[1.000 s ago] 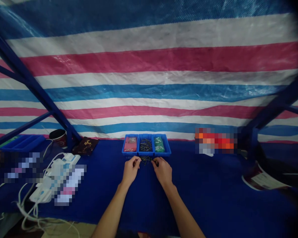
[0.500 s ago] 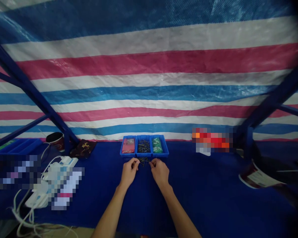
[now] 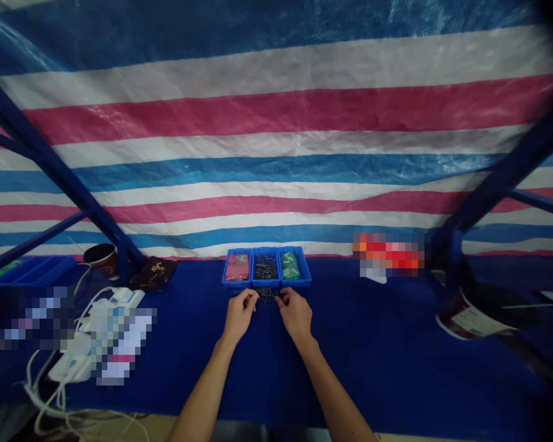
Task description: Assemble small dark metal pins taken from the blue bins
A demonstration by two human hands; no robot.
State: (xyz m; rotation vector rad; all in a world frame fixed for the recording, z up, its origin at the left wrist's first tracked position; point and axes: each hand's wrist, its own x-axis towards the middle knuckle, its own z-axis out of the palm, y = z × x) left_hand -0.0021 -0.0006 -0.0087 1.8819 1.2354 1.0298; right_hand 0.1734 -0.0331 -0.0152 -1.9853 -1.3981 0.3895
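Both hands rest on the blue cloth tabletop [image 3: 350, 344], just below a blue three-compartment plastic tray [image 3: 266, 286]. A small heap of dark screws or nails [image 3: 266, 295] lies between them, and the fingertips of my left hand [image 3: 239, 316] and my right hand [image 3: 297, 318] touch its sides. The tray's left compartment holds a red packet [image 3: 237, 267], the middle one loose dark screws [image 3: 266, 267], and the right one a green packet [image 3: 289, 266]. Whether either hand pinches a screw is too small to tell.
To the left are a blue divided tray [image 3: 32, 272], a paper cup [image 3: 102, 260], a dark pouch [image 3: 154, 273], and a white power strip [image 3: 71, 359] with cables. A pixelated object [image 3: 389, 255] stands to the right, with a bucket [image 3: 470, 316] beyond. Blue steel bars [image 3: 59, 175] and a striped tarp [image 3: 276, 123] stand behind.
The whole view has shifted slightly as my head moved. My hands stay at the small heap, with their fingertips still at its sides.
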